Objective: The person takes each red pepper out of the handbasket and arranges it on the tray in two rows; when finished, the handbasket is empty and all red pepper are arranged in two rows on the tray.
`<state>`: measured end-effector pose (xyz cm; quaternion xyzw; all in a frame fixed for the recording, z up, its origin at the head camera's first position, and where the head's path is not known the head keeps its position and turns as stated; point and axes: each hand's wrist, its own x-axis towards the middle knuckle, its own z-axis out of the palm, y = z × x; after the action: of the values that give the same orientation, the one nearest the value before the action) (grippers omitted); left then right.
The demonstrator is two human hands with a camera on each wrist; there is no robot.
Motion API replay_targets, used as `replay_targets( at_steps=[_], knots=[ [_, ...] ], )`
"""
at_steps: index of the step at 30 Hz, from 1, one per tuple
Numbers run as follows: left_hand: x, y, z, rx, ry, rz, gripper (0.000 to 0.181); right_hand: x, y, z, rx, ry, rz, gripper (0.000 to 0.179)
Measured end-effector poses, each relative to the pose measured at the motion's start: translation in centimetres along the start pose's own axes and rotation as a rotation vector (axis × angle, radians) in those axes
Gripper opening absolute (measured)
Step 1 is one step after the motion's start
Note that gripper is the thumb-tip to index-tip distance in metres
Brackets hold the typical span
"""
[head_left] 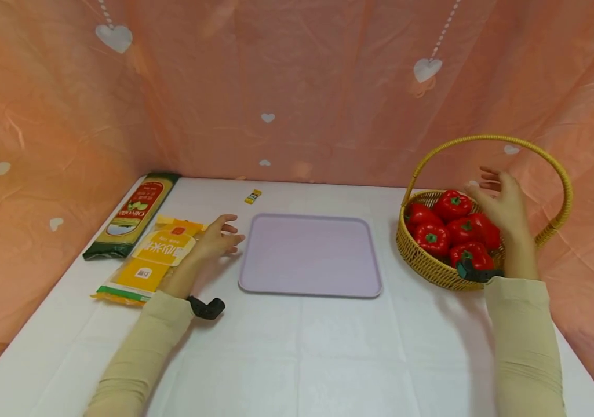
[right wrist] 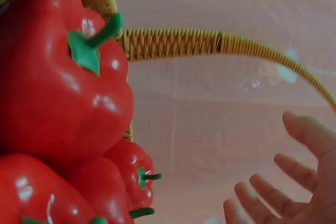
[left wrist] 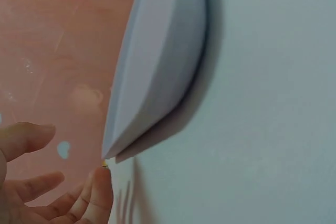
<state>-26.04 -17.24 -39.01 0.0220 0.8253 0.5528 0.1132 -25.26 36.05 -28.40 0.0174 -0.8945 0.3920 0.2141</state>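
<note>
Red peppers (head_left: 461, 231) heaped in the wicker basket (head_left: 422, 263), our right side — we'd guess light, firm, slick-skinned; best held round the shoulders, below the stem. Our right hand (head_left: 508, 202) is over them, fingers spread, gripping nothing. Left hand (head_left: 217, 238) also ungripped — between yellow packet (head_left: 156, 260) and lilac tray (head_left: 309, 255).

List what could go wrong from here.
The right hand is close to the basket handle; moving it might snag the handle and shift the basket.
The peppers are piled against each other, so disturbing one could make others roll.
The left hand is near the tray edge and may nudge it.
</note>
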Motion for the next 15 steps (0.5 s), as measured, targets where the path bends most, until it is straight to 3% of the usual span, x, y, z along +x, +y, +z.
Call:
replay_targets(
  at_steps=[8, 15],
  knots=[
    [0.9, -1.3, 0.8, 0.0, -0.032, 0.061, 0.064, 1.3, 2.2, 0.3, 0.086, -0.072, 0.047, 0.059],
    [1.6, -1.7, 1.5, 0.028, -0.012, 0.057, 0.062, 1.7, 4.2, 0.7, 0.056, -0.136, 0.11, 0.068]
  ],
)
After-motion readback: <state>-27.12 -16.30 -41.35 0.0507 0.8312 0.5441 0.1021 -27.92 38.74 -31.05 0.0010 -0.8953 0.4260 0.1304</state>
